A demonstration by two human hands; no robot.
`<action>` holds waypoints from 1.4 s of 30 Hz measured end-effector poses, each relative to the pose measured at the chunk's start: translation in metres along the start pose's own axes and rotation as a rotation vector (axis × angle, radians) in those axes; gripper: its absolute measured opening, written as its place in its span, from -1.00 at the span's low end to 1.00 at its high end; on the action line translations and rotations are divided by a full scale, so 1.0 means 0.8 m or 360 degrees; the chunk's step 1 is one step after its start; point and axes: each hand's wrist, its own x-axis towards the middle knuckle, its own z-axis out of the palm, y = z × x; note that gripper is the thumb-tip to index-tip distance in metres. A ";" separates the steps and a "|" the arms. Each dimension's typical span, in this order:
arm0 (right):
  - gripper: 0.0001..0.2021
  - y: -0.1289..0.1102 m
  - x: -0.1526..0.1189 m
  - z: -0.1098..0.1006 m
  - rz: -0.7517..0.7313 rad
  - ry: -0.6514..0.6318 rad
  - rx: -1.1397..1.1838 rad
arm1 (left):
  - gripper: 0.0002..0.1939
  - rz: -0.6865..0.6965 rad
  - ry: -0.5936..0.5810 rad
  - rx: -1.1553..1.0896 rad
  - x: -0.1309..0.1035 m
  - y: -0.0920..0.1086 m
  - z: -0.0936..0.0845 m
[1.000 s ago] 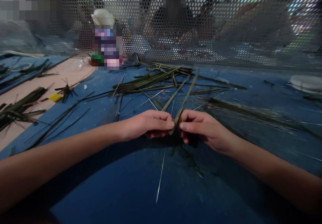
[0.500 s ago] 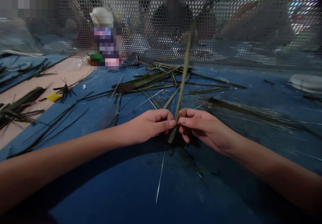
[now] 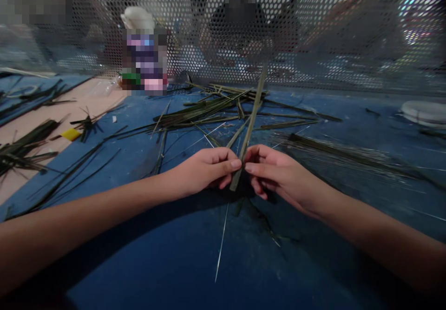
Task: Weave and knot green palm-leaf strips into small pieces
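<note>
A long green leaf strip (image 3: 255, 101) rises upright and tilted from between my hands, its lower end below my fingertips. My left hand (image 3: 212, 168) pinches the strip near that end, thumb and index finger pressed together. On the strip's other side, my right hand (image 3: 270, 169) has its thumb and index finger closed at the strip's edge, the other fingers curled loosely. A thin, shiny strand (image 3: 222, 245) lies on the blue table (image 3: 156, 259) below the hands.
Behind my hands lies a pile of green strips (image 3: 205, 108). A dark bundle (image 3: 348, 154) is at the right, near a white round lid (image 3: 423, 113). More strips and a yellow piece (image 3: 70, 135) are at left. A perforated metal screen (image 3: 195, 31) stands behind.
Both hands have shifted slightly up in view with the strip. The strip's top has tipped a little lower, and my right fingertips sit slightly higher along it.
</note>
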 end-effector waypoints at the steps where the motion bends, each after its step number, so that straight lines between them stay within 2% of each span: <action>1: -0.89 -0.001 -0.001 -0.001 0.0022 -0.0007 0.0022 | -0.71 0.0005 0.0025 0.0022 0.000 0.000 0.001; 7: -0.91 -0.008 -0.006 -0.004 0.0125 -0.0020 -0.0055 | -0.74 -0.0027 0.0167 0.0109 0.000 -0.001 0.007; 14: -0.89 -0.003 -0.002 -0.005 0.0097 -0.0024 -0.0174 | -0.77 -0.0031 0.0094 0.0038 -0.003 0.001 0.010; 20: -0.92 -0.004 0.003 -0.007 0.0011 0.0024 -0.0378 | -0.74 -0.0135 0.0052 -0.0315 -0.006 0.004 0.008; 26: -0.87 -0.008 0.000 -0.013 0.0066 -0.0103 -0.0104 | -0.77 -0.0126 -0.0074 -0.0351 -0.007 0.006 0.005; 32: -0.86 -0.005 -0.003 -0.014 0.0047 -0.0118 0.0247 | -0.78 -0.0117 -0.0119 -0.0371 -0.007 0.005 0.003; 39: -0.85 -0.004 -0.004 -0.012 0.0000 -0.0085 0.0207 | -0.82 -0.0077 -0.0136 -0.0318 -0.008 0.005 0.002; 42: -0.88 -0.003 -0.002 -0.009 -0.0072 -0.0079 0.0036 | -0.77 -0.0024 -0.0144 -0.0272 -0.009 0.004 0.002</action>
